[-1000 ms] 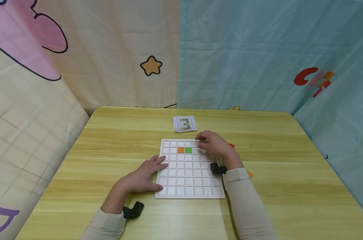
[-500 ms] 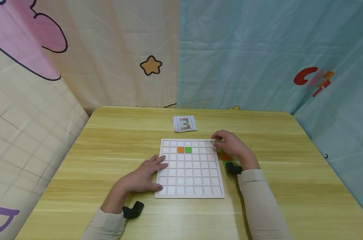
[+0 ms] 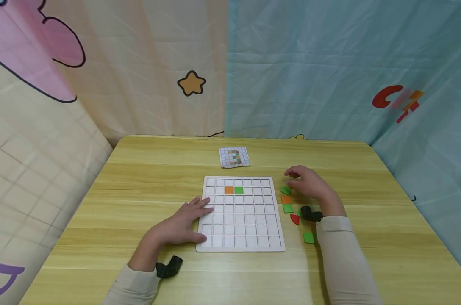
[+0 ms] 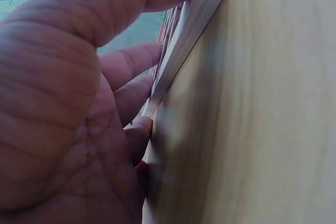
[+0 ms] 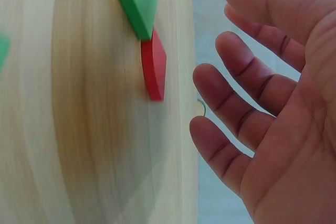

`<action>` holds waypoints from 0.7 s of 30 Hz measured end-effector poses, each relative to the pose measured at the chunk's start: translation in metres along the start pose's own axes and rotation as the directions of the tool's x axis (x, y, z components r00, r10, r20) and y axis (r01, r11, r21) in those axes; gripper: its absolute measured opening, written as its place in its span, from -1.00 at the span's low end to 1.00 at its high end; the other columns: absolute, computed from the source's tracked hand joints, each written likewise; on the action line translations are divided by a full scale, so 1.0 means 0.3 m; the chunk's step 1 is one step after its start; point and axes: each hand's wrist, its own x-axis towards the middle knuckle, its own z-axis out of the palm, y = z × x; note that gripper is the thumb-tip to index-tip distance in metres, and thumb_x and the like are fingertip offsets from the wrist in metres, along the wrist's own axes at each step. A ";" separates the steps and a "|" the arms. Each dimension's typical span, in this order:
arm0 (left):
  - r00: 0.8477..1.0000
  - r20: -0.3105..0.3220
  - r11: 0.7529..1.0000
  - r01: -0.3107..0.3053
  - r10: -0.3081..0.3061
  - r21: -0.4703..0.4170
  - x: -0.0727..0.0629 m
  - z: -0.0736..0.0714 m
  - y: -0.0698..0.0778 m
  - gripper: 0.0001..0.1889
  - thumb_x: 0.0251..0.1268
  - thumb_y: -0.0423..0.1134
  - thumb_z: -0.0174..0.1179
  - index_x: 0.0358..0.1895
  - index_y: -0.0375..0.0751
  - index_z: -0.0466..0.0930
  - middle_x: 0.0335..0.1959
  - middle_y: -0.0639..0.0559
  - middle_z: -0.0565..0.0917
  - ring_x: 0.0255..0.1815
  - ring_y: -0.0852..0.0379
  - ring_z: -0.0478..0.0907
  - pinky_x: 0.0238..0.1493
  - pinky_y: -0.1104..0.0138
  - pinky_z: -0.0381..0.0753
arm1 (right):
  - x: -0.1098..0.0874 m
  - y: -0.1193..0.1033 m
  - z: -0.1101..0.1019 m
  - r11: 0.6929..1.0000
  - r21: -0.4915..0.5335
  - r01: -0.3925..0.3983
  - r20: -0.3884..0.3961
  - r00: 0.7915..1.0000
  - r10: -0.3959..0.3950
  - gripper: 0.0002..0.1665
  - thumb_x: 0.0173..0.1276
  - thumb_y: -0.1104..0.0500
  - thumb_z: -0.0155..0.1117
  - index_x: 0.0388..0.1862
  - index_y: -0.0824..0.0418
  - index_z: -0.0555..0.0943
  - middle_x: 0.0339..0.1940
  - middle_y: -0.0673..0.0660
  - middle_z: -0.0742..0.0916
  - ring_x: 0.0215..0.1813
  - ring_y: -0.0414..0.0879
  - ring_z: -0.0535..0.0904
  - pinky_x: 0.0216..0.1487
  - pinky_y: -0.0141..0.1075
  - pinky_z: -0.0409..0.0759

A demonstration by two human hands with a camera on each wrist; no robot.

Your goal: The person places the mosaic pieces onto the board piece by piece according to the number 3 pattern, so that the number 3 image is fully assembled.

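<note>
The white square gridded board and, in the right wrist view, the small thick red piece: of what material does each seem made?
White square gridded board: probably wood or fibreboard with a smooth white face; its side edge looks brownish and matte in the left wrist view.

Small thick red piece: perhaps painted wood or plastic; evenly coloured, but blur leaves it open.

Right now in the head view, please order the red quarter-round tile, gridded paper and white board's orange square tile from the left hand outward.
1. Orange tile, on the board.
2. Paper, beyond the board.
3. Red tile, right of it.
</note>
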 end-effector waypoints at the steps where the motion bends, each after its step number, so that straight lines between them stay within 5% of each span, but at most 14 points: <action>1: 1.000 0.000 1.000 0.000 0.000 0.000 0.000 0.000 0.000 -0.17 0.11 -0.11 0.43 0.48 -0.16 0.31 0.60 -0.02 0.07 0.61 -0.16 -0.25 0.52 -0.11 -0.25 | -0.002 0.005 -0.004 1.000 0.001 -0.005 0.000 1.000 0.005 -0.64 0.44 0.22 0.21 0.16 0.32 0.56 0.19 0.30 0.58 0.23 0.23 0.44 0.28 0.15 0.39; 21: 1.000 -0.003 1.000 -0.008 0.008 -0.008 -0.004 -0.002 0.002 -0.18 0.12 -0.13 0.43 0.48 -0.19 0.31 0.60 -0.04 0.07 0.61 -0.18 -0.25 0.51 -0.13 -0.24 | -0.018 0.067 -0.006 0.996 0.080 -0.041 0.070 0.997 0.035 -0.64 0.46 0.24 0.17 0.17 0.36 0.53 0.13 0.30 0.63 0.17 0.18 0.50 0.24 0.08 0.44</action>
